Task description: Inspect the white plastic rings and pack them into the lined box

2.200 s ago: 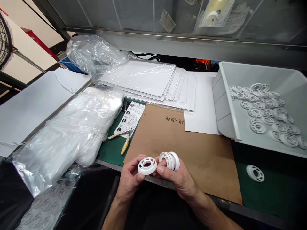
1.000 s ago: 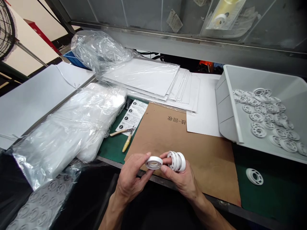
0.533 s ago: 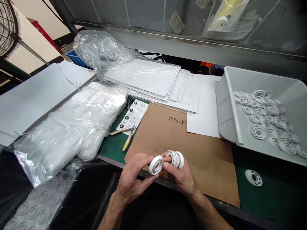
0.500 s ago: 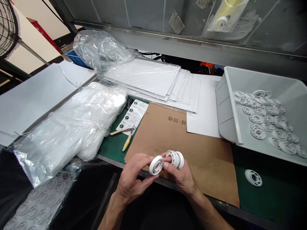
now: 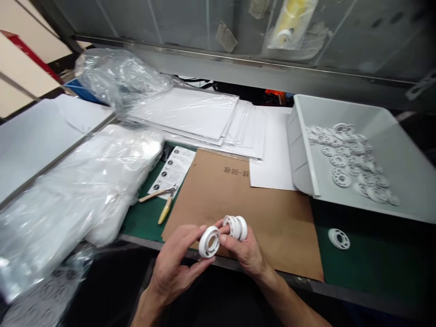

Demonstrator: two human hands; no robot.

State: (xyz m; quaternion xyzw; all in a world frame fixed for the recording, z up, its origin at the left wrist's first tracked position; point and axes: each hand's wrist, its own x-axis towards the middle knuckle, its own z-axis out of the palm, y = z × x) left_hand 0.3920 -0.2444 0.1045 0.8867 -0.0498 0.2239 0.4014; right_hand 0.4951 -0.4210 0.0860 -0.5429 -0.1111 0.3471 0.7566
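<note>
My left hand pinches a white plastic ring between thumb and fingers, tilted so that its open centre shows. Close beside it, my right hand is closed around a short row of similar white rings; its fingers partly hide them, so I cannot count them surely. The right thumb tip is at the edge of the ring in the left hand. Both hands are above the front edge of a brown cardboard sheet. One loose ring lies on the green table to the right.
A grey bin at the right holds many white rings. Pliers lie on the left by a printed label sheet. Plastic bags and a stack of white sheets fill the left and back.
The view has turned to the right, so the table and bin appear shifted left. Both hands keep their rings; the left one has turned slightly in the fingers.
</note>
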